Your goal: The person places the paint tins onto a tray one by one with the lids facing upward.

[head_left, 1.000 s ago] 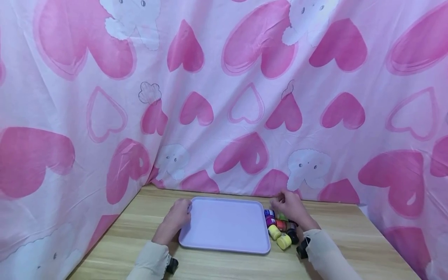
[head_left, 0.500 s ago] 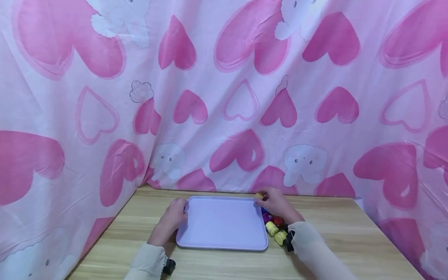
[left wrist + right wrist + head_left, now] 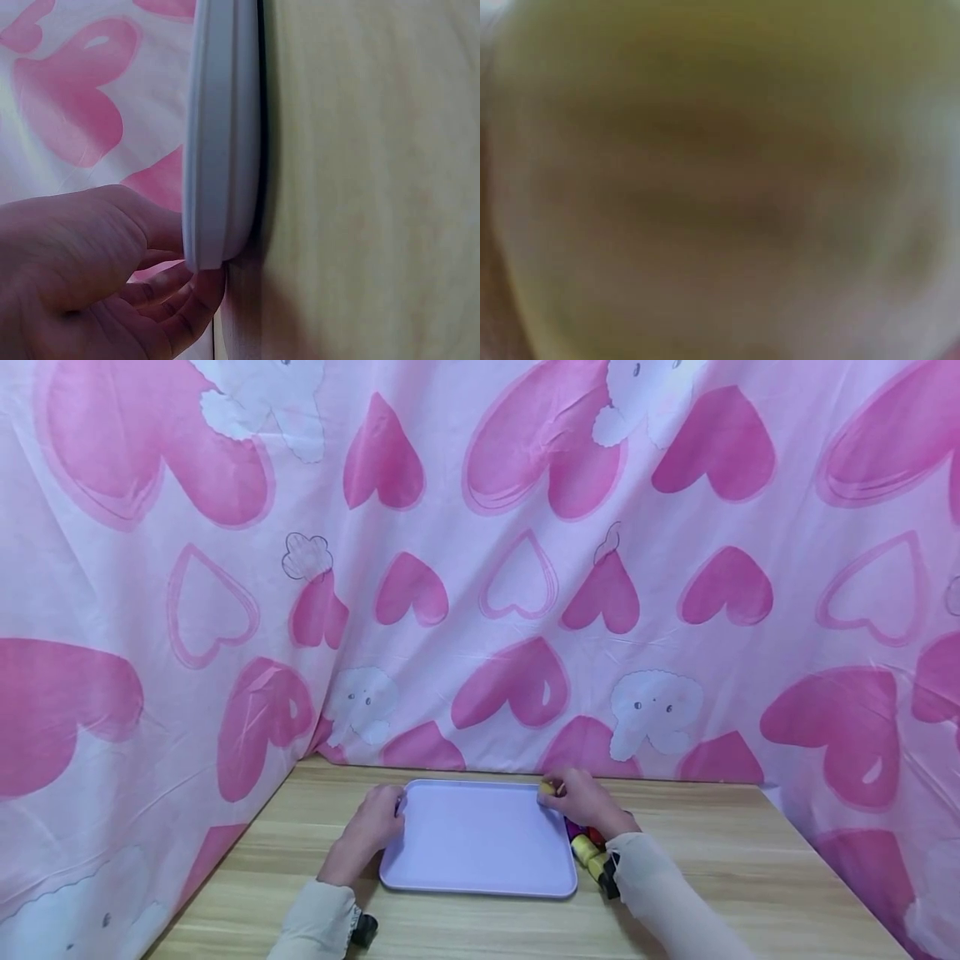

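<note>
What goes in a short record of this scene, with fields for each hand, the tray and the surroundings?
Left hand: grips the lavender tray at its left edge
Right hand: holds a small yellow item at the tray's far right corner
Tray: on the wood-grain table
Right of tray: small colored containers, partly hidden
Backdrop: pink heart-print cloth
Right wrist view: badly blurred
</note>
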